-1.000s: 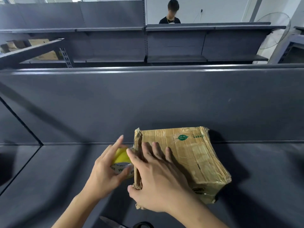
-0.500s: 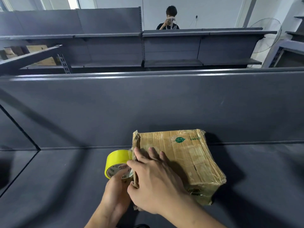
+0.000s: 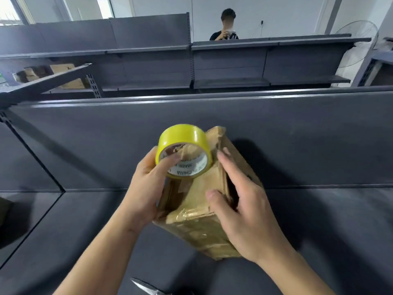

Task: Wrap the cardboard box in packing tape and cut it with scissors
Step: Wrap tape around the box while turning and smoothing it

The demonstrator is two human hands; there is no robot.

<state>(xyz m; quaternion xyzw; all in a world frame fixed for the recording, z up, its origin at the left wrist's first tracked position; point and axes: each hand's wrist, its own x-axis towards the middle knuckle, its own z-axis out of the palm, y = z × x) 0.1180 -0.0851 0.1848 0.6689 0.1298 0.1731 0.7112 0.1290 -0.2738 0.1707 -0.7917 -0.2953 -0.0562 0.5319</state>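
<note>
Box (image 3: pixel 197 201) tipped up; tape roll (image 3: pixel 182 138) raised.

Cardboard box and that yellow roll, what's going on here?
A person is taping up a worn cardboard box at a dark shelf. Their left hand grips a yellow tape roll and holds it against the box's far end. Their right hand holds the box from the right, thumb on the near face, fingers along the side. Scissors lie at the bottom edge of the view, untouched, so no cutting yet. Another person stands far behind the shelving.
</note>
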